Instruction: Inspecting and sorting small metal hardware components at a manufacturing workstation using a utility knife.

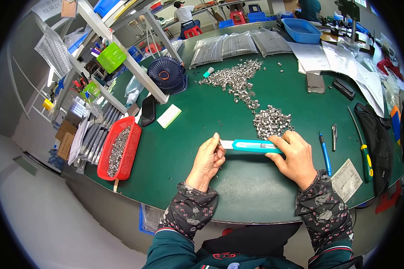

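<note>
My right hand (294, 156) grips the right end of a teal utility knife (251, 145), which lies level above the green table (188, 134). The knife's pale blade end points left, and the fingertips of my left hand (208, 159) pinch it. Just beyond the knife lies a heap of small shiny metal rings (271, 121). A longer trail of the same metal parts (233, 78) runs toward the far side of the table.
A red basket (132, 152) with metal parts sits at the left edge, near a black phone (148, 110) and a white block (169, 116). To the right lie a blue pen (324, 154), a green-handled screwdriver (362, 148) and papers (341, 60). A person (185, 15) sits far back.
</note>
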Action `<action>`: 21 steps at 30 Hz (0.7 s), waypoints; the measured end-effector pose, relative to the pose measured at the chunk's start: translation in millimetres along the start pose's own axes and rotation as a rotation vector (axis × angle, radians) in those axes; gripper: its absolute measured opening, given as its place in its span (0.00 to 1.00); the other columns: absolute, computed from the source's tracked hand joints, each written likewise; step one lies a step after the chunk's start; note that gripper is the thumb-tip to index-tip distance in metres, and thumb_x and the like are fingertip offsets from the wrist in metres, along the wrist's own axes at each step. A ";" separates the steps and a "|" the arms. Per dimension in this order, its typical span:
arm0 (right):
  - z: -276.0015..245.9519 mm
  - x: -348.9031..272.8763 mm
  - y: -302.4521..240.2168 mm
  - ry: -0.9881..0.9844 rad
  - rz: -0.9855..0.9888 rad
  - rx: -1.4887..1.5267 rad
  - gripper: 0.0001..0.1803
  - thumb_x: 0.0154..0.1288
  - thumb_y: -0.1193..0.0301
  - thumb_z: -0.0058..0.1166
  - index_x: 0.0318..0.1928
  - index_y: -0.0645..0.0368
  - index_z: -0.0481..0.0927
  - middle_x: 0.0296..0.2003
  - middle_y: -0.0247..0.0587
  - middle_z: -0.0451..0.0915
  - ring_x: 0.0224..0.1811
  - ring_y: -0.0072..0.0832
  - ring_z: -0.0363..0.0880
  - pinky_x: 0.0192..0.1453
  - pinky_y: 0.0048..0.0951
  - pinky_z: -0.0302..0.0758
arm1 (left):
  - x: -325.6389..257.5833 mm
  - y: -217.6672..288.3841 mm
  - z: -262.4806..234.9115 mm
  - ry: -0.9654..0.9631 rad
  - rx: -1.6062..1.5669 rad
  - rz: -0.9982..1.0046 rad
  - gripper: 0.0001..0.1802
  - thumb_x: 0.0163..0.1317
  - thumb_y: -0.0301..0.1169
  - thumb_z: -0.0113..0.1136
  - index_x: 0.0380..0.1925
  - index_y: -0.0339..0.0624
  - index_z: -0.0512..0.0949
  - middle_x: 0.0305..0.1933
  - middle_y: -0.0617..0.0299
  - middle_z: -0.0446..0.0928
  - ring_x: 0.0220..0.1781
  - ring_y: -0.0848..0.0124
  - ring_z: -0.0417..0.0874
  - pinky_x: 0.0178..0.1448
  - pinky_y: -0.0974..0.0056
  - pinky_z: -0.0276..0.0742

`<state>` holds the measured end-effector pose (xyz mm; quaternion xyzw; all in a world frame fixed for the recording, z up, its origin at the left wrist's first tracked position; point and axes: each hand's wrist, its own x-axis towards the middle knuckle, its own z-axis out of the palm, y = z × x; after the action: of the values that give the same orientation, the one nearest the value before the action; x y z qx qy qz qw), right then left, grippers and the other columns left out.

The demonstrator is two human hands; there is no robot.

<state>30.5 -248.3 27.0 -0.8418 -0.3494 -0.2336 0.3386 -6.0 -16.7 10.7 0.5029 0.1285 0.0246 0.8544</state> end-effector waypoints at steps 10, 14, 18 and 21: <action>3.0 0.8 -1.4 0.095 0.046 -0.077 0.18 0.46 0.71 0.59 0.41 0.57 0.73 0.26 0.39 0.66 0.30 0.35 0.70 0.29 0.35 0.68 | -1.0 1.0 -1.7 -0.017 -0.085 0.010 0.15 0.64 0.39 0.46 0.28 0.38 0.72 0.21 0.65 0.67 0.14 0.84 0.56 0.13 0.80 0.50; 8.7 -6.4 6.0 -0.074 0.013 -0.154 0.19 0.46 0.73 0.58 0.42 0.56 0.72 0.27 0.39 0.66 0.32 0.35 0.71 0.30 0.35 0.69 | 0.2 1.1 -1.0 -0.040 -0.049 0.069 0.12 0.65 0.33 0.45 0.36 0.35 0.73 0.28 0.63 0.70 0.17 0.83 0.59 0.14 0.80 0.53; 4.3 -3.3 1.9 -0.001 0.169 0.050 0.17 0.49 0.72 0.56 0.42 0.56 0.73 0.25 0.40 0.67 0.28 0.37 0.71 0.30 0.36 0.69 | 1.7 0.8 -2.5 -0.040 -0.059 0.089 0.10 0.64 0.31 0.46 0.39 0.36 0.72 0.30 0.62 0.71 0.20 0.83 0.61 0.14 0.80 0.54; 10.0 -2.7 6.6 0.013 0.255 0.188 0.17 0.49 0.68 0.57 0.41 0.57 0.74 0.29 0.40 0.73 0.30 0.37 0.74 0.33 0.34 0.69 | 3.3 -1.2 -3.1 -0.055 -0.120 0.129 0.09 0.63 0.30 0.47 0.39 0.37 0.72 0.30 0.62 0.71 0.21 0.83 0.62 0.15 0.81 0.54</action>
<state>35.3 -245.7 16.0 -0.8425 -0.2579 -0.1602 0.4450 -3.7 -14.0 7.6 0.4585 0.0707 0.0734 0.8828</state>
